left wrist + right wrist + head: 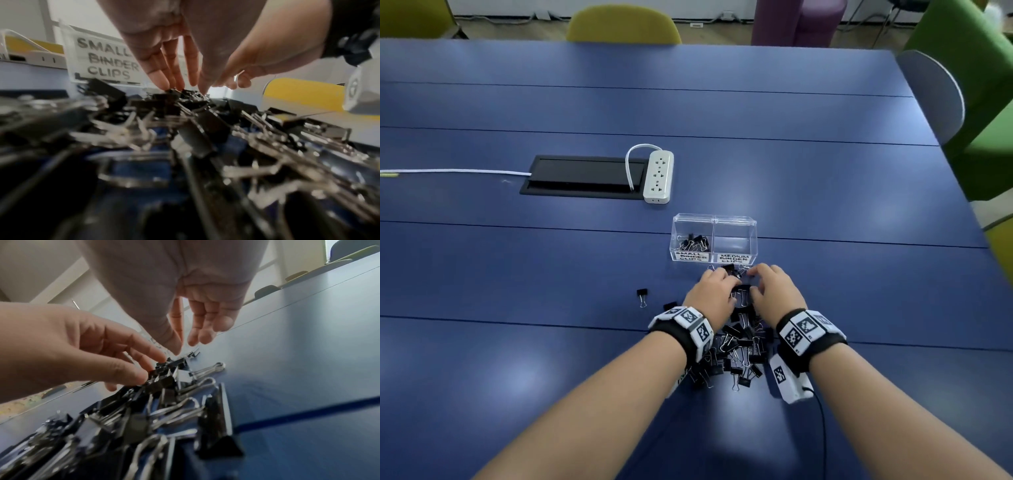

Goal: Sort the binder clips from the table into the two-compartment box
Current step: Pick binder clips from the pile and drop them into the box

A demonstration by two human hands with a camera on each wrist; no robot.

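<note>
A heap of black binder clips [736, 342] lies on the blue table [551, 274] under my wrists. Just beyond it stands the clear two-compartment box [715, 219]. Its left side, labelled SMALL BINDER CLIPS [107, 60], holds several clips [692, 242]; nothing shows in the right side, labelled MEDIUM. My left hand [727, 282] reaches over the heap's far end, straight fingertips [179, 84] touching the top clips. My right hand [755, 281] hovers beside it, its thumb and fingers [205, 331] hanging loose above a clip [193, 353], holding nothing.
Two stray clips [642, 295] [669, 305] lie left of the heap. A white power strip [659, 176] and a black cable hatch [582, 180] sit further back left. Chairs line the far and right table edges.
</note>
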